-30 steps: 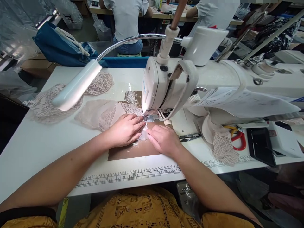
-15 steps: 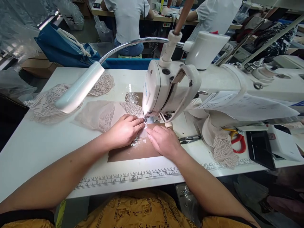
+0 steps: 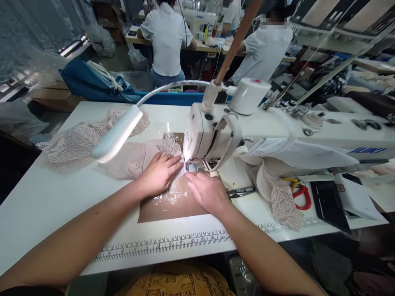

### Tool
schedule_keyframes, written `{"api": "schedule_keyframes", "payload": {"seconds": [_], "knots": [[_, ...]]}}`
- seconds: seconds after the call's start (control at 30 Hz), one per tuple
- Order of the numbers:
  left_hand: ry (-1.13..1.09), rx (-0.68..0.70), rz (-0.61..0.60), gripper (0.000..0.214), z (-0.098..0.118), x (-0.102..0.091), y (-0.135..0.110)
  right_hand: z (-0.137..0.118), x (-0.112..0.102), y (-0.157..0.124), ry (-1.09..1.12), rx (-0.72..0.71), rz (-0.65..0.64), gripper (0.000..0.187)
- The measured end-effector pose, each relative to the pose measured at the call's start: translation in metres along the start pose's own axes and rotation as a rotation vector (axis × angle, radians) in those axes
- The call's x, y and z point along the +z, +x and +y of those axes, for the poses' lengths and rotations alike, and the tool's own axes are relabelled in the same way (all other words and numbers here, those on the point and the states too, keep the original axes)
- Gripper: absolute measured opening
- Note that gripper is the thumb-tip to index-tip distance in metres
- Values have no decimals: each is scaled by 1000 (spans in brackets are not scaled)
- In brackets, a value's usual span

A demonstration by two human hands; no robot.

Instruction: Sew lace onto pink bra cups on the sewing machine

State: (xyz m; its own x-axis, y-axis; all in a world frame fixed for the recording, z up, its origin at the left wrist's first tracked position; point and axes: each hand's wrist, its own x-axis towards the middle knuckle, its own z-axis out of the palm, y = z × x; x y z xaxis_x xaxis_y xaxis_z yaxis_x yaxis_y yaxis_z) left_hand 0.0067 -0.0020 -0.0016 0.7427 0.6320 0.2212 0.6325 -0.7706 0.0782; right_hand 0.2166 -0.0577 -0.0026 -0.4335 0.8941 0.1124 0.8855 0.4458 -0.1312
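A pale pink lace fabric piece (image 3: 168, 146) lies under the head of a white sewing machine (image 3: 193, 135), its sheer part spreading left. My left hand (image 3: 162, 172) rests flat on this fabric, fingers extended and fingertips close to the needle area. My right hand (image 3: 207, 191) is just right of it, thumb and fingers drawn together at the fabric's near edge by the presser foot. The exact grip there is partly hidden. Beneath both hands is a shiny brown sheet (image 3: 169, 207) on the machine bed.
A lamp (image 3: 117, 133) on a bent neck hangs over more lace (image 3: 77, 137) at left. Right of my hand lie thread snips (image 3: 242, 192), lace cups (image 3: 282, 201), red-handled scissors (image 3: 304, 197) and a black phone-like device (image 3: 330, 203). A printed ruler (image 3: 173, 244) runs along the front edge. Co-workers sit beyond.
The camera view has tilted up and shifted. The fabric's small near end, seen between my hands before, has drawn up toward the needle. Both hands stay beside the presser foot.
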Motion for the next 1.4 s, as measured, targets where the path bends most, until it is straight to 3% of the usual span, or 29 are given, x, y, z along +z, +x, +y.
{"api": "schedule_keyframes", "payload": {"seconds": [0.5, 0.7, 0.9, 1.03, 1.23, 1.3, 1.4], "knots": [[-98, -197, 105, 42, 0, -1, -10, -4, -6, -1, 76, 10, -10, 34], [-139, -281, 139, 34, -11, -3, -14, 6, -41, -23, 170, -19, -114, 35], [-225, -313, 82, 30, -23, -23, -31, 45, -70, -72, 21, 144, -151, 48], [-403, -222, -20, 25, -2, -46, -42, 67, -62, -89, -108, 201, -211, 56], [-706, -27, -281, 26, 44, -65, -40, 75, -59, -85, -139, 142, -212, 46], [-725, -47, -243, 28, 47, -65, -37, 76, -61, -83, -130, 130, -207, 45], [-688, -184, -81, 39, 35, -58, -31, 79, -60, -81, -136, 137, -198, 41]]}}
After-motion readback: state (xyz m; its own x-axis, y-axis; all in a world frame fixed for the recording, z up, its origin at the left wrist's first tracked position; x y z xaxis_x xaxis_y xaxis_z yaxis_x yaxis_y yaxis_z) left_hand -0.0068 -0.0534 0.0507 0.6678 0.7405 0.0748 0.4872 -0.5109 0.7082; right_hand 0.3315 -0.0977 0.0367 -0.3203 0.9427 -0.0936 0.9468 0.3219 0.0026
